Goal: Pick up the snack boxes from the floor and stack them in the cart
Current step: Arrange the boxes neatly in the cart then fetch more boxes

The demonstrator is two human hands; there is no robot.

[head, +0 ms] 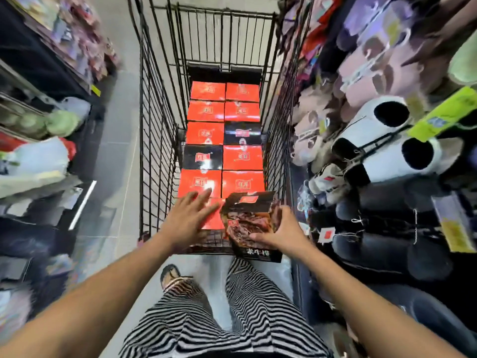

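A black wire cart (157, 140) stands in front of me, its floor lined with two rows of flat snack boxes, mostly red ones (205, 133) and two black ones (202, 157). My right hand (284, 229) grips a dark snack box (251, 223) printed with a meat picture, held tilted at the cart's near right corner. My left hand (189, 218) is spread flat, fingers apart, over the nearest red box (215, 218) at the near left.
Shelves of plush slippers (382, 140) crowd the right side, close to the cart. Bagged goods (38, 161) fill the shelves on the left. A grey tiled aisle (116, 140) runs along the cart's left side. My striped trousers and sandalled foot (171, 277) are below.
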